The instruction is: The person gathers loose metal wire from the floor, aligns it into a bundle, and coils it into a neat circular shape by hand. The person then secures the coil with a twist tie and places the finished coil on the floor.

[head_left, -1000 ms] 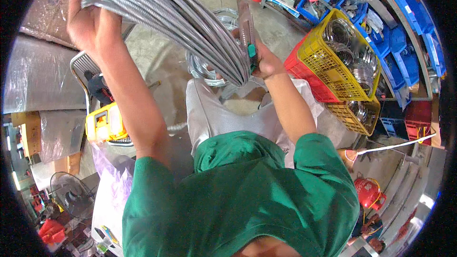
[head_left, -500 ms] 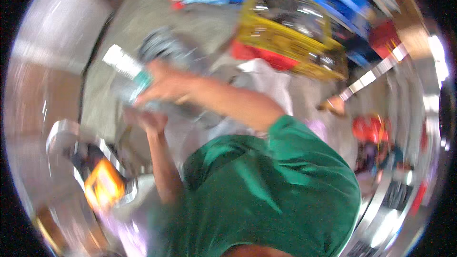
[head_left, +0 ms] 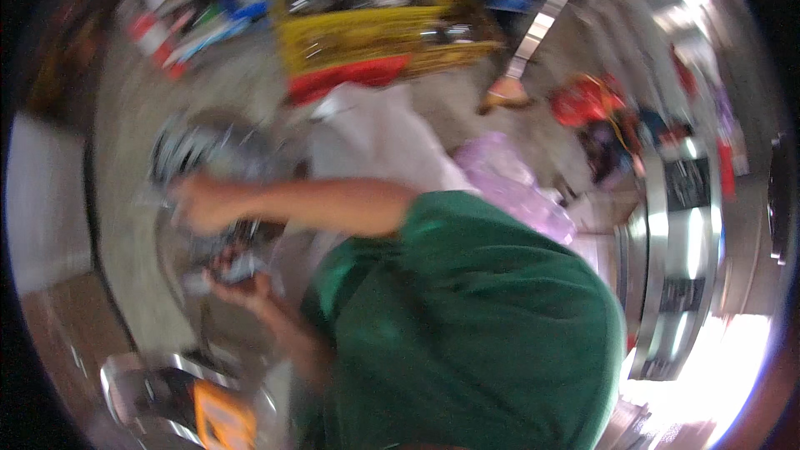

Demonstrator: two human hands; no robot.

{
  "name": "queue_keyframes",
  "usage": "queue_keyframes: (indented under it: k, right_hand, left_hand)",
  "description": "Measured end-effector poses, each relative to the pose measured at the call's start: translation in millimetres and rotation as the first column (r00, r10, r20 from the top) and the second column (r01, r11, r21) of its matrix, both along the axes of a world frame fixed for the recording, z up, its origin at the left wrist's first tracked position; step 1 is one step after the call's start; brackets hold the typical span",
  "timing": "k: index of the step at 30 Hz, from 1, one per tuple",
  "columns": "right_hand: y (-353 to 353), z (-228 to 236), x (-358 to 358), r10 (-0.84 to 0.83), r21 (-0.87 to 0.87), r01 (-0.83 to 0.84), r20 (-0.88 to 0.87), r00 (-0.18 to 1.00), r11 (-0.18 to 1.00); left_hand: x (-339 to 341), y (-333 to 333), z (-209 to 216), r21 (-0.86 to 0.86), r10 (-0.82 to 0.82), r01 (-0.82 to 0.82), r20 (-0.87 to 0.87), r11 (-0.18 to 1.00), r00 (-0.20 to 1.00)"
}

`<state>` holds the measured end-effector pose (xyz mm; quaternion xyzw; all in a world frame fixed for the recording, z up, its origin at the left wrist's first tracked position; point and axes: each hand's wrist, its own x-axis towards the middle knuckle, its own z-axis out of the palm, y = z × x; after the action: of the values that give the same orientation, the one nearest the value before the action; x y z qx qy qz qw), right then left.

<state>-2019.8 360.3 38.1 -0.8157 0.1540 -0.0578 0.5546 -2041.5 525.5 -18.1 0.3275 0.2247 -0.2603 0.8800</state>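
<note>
Motion blur softens both hands. My right hand (head_left: 208, 204) reaches left over the floor, beside a grey bundle (head_left: 196, 150) that looks wrapped in clear plastic; its fingers are smeared, and whether it grips anything does not show. Below it, my left hand (head_left: 250, 290) is turned palm up with curled fingers around a small, pale, shiny thing (head_left: 243, 267) too blurred to name. Dark, glossy material (head_left: 229, 237) lies between the two hands.
Ahead stands a yellow crate (head_left: 354, 40) of dark shiny pieces, on something red (head_left: 350, 81). A white sheet (head_left: 375, 129) and a lilac plastic bag (head_left: 508, 171) lie closer. An orange device (head_left: 223, 417) is at lower left; a red bag (head_left: 587, 100) sits right of a banded pole (head_left: 542, 25).
The view has swung left, so the crate and bags appear shifted. The white-and-teal tube-shaped thing at my right hand is no longer visible. My left hand now has a small pale thing.
</note>
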Motion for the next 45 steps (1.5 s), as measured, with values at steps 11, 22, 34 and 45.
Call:
queue_keyframes:
  k: [11, 22, 34, 45]
  right_hand:
    - [73.3, -62.6, -166.6, 0.180, -0.221, -0.199, -0.104, 0.978, 0.955]
    - [86.6, -96.9, -155.1, 0.142, -0.324, -0.166, -0.098, 0.985, 0.931]
    - [81.5, -95.9, -149.0, 0.261, -0.421, -0.323, -0.200, 0.944, 0.847]
    - [93.4, -121.1, -140.1, 0.234, -0.399, -0.313, -0.234, 0.944, 0.862]
  left_hand:
    - [15.3, 50.2, -94.2, -0.346, 0.177, -0.164, 0.006, 0.924, 0.984]
    - [16.5, 59.5, -103.2, -0.400, 0.221, -0.220, -0.044, 0.890, 0.974]
    - [13.9, 57.7, -102.3, -0.304, 0.305, -0.328, -0.123, 0.894, 0.944]
    - [12.6, 53.4, -98.6, -0.230, 0.249, -0.281, -0.159, 0.932, 0.955]
